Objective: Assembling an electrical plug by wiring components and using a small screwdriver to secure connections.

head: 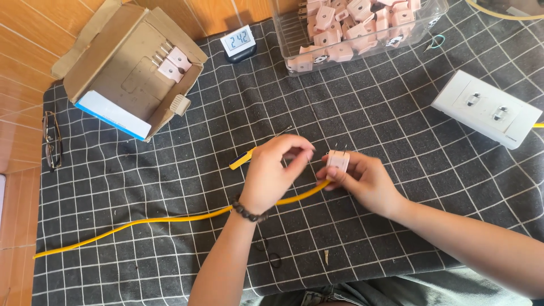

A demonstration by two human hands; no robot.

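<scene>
Head view: my right hand (pixel 365 180) pinches the pink plug (pixel 338 162) prongs-up at mid-cloth, steadying it where the yellow cable (pixel 170 219) enters; my left hand (pixel 272 173) curls its fingertips (pixel 303 152) closed beside it, screwdriver (pixel 243 158) parked just behind.

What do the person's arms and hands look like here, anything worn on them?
Both forearms are bare, with no sleeves or gloves in view. The left hand has a dark beaded bracelet around its wrist. The right hand shows no ring, watch or band.
</scene>
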